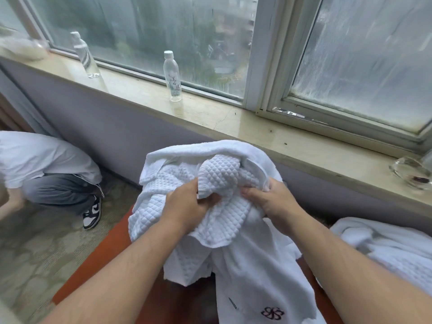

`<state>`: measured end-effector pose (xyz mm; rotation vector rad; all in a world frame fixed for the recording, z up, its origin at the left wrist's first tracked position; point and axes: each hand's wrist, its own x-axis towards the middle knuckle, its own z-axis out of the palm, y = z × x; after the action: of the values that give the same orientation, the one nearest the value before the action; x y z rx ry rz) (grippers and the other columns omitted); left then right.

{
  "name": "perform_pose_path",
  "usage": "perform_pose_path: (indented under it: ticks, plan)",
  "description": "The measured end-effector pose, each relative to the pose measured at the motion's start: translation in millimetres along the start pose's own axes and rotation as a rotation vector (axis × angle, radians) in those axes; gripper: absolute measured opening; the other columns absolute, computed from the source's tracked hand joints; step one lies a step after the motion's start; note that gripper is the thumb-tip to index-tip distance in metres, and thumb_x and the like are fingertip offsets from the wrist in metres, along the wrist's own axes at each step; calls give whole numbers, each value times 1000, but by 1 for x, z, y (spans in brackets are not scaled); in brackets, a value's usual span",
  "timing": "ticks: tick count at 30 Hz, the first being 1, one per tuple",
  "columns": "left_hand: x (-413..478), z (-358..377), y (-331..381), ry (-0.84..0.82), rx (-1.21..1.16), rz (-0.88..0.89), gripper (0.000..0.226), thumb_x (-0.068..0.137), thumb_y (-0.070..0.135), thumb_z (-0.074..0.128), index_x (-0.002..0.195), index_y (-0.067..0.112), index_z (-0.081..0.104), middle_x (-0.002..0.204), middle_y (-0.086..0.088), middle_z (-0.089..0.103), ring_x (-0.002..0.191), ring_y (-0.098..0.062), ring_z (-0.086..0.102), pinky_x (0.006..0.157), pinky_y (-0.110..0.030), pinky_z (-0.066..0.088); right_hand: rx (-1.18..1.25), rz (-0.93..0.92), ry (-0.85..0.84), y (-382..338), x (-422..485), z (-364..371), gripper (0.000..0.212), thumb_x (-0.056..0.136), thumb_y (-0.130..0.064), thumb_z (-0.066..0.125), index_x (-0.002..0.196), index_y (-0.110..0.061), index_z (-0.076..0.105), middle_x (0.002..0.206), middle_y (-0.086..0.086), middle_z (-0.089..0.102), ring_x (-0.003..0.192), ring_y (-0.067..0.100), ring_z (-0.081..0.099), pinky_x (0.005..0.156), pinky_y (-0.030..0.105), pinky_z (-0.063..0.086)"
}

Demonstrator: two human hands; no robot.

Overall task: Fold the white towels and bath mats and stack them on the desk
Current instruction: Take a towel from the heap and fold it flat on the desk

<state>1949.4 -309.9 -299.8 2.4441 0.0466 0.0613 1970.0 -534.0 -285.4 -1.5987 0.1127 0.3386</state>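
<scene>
You're in what looks like a hotel room — a white towel [257,277] with a dark embroidered emblem [272,313], a waffle-weave bath mat [224,176], a water bottle [172,76] and a second bottle [84,54] on the stone window sill [210,113], a glass ashtray [411,171] and patterned carpet [35,253]. The rain-streaked window [163,31] overlooks rooftops and trees below.

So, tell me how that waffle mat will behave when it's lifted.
Probably floppy: the mat bunches and droops around the left hand and right hand. Likely grippy rather than slippery, given its raised waffle weave. It may drag along the towel bunched around it.
</scene>
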Motion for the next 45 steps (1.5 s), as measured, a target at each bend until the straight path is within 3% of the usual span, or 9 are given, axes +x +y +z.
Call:
perform_pose_path:
  ticks: [10, 17, 21, 26, 30, 35, 39, 42, 45]
  plan:
    - [-83, -6, 104, 144, -430, 169, 22, 88, 46, 69, 106, 33, 69, 88, 32, 69, 86, 15, 63, 69, -3, 43, 408, -217, 11, -37, -105, -57, 43, 76, -13, 78, 116, -1, 69, 119, 35, 65, 109, 49, 65, 97, 60, 53]
    - [-150, 58, 217, 47, -553, 308, 28, 87, 49, 67, 112, 37, 67, 92, 28, 70, 89, 16, 61, 72, -4, 42, 488, -334, 111, -28, -209, -168, 53, 73, -15, 77, 123, -1, 66, 122, 31, 65, 111, 46, 65, 98, 61, 51]
    - [-183, 113, 284, -94, -548, 364, 27, 89, 50, 66, 110, 32, 68, 89, 28, 68, 85, 18, 58, 69, -2, 39, 476, -412, 224, -7, -273, -244, 36, 77, -16, 76, 112, -7, 74, 116, 26, 70, 108, 40, 69, 86, 47, 58]
    - [-191, 154, 321, -247, -600, 357, 24, 93, 49, 65, 112, 34, 67, 94, 22, 71, 90, 8, 63, 72, -8, 44, 439, -392, 358, 10, -305, -294, 29, 81, -13, 72, 108, -2, 75, 113, 27, 70, 104, 41, 70, 82, 45, 59]
    - [-190, 197, 332, -329, -565, 318, 32, 93, 49, 65, 121, 34, 63, 95, 21, 70, 90, 8, 62, 78, -13, 48, 414, -349, 418, 37, -305, -326, 39, 84, -8, 70, 121, 5, 65, 118, 32, 67, 108, 45, 67, 89, 51, 58]
    - [-158, 243, 317, -327, -334, 293, 27, 90, 48, 68, 101, 26, 56, 80, 14, 60, 73, -6, 58, 59, -11, 39, 123, -54, 638, 88, -268, -350, 37, 82, -17, 82, 117, -21, 68, 111, 11, 75, 102, 31, 73, 89, 50, 59]
    - [-131, 274, 289, -184, -70, 308, 39, 82, 54, 71, 111, 37, 51, 99, 8, 48, 96, -16, 46, 72, -24, 27, -157, 137, 697, 121, -233, -336, 61, 82, -45, 81, 136, -36, 55, 126, -10, 66, 118, 19, 62, 100, 41, 52]
    - [-107, 292, 260, -156, 192, 246, 81, 72, 73, 64, 142, 51, 29, 135, -3, 33, 124, -26, 32, 105, -41, 30, -345, 190, 545, 132, -205, -326, 34, 92, -45, 70, 121, -55, 56, 115, -35, 61, 115, -6, 55, 92, 14, 48]
    - [-86, 312, 233, -351, 168, 214, 103, 78, 67, 67, 155, 53, -1, 161, -3, 5, 143, -28, 22, 112, -55, 34, -487, 316, 519, 150, -176, -324, 59, 94, -49, 64, 146, -29, 43, 139, -7, 50, 132, 18, 48, 112, 39, 41]
